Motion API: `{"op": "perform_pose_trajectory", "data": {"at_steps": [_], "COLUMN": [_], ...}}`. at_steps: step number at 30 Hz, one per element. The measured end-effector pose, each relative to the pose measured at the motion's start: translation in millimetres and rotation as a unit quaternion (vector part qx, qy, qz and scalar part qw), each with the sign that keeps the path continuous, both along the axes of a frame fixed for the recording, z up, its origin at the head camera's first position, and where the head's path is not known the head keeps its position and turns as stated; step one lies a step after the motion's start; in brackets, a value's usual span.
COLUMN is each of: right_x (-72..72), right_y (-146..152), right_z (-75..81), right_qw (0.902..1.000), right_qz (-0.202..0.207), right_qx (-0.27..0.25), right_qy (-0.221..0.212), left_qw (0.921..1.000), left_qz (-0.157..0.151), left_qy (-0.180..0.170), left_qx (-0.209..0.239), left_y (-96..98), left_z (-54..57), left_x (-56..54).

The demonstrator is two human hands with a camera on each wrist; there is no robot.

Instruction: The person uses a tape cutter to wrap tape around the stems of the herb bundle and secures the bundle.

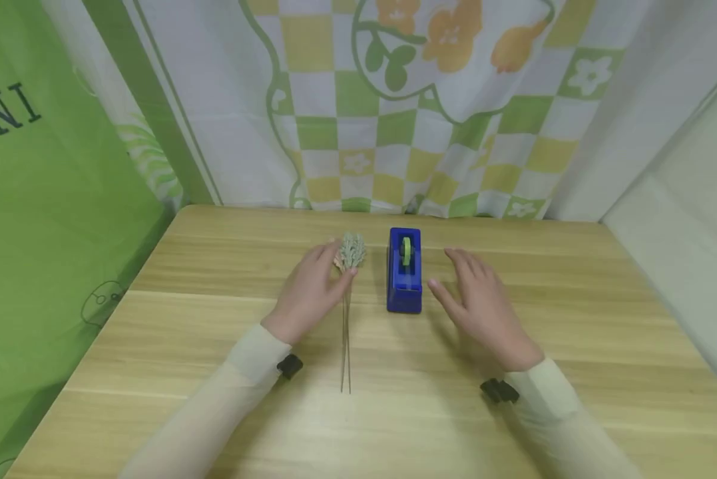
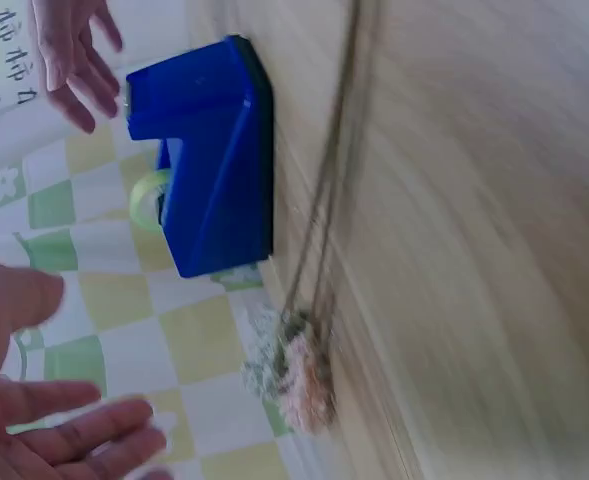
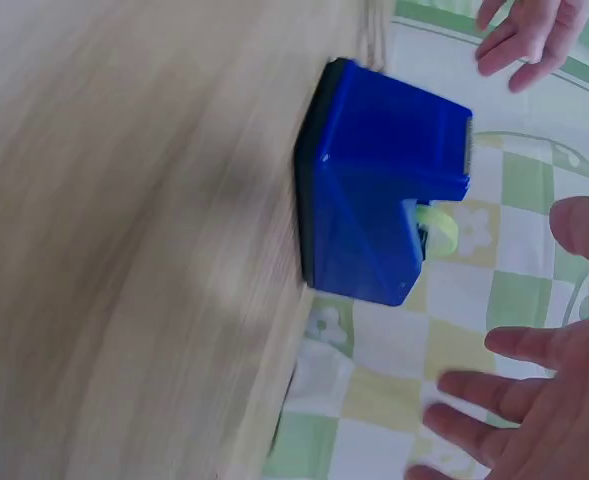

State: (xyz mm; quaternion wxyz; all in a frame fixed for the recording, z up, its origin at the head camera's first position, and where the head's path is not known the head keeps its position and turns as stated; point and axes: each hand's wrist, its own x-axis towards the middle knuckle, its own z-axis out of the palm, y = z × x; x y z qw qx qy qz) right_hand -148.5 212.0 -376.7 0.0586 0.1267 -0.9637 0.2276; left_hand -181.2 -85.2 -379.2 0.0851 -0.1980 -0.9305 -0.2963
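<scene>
A blue tape dispenser stands upright on the wooden table, with a small roll of yellow-green tape in it. To its left lie two thin-stemmed artificial flowers, one pale green and one pinkish, stems toward the person. My left hand hovers by the flower heads, its fingers apart and relaxed; the left wrist view shows a gap between hand and flowers. Right of the dispenser is my right hand, fingers spread toward it and holding nothing, as the right wrist view also shows.
The table ends at a checked, flowered curtain behind. Green cloth hangs along the left side and a white cloth along the right. Black wrist pieces sit at both cuffs.
</scene>
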Motion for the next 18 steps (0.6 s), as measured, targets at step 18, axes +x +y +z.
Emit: {"op": "perform_pose_trajectory", "data": {"at_steps": [18], "right_x": [-30.7], "right_y": [-17.6], "right_z": [-3.3], "right_qw": [0.9654], "right_qz": [-0.017], "right_qx": [-0.217], "right_qy": [-0.143], "left_qw": [0.9819], "left_qz": [-0.093], "left_qy": [-0.104], "left_qx": [0.128], "left_y": [50.1], "left_z": [-9.9], "left_x": [-37.1]}}
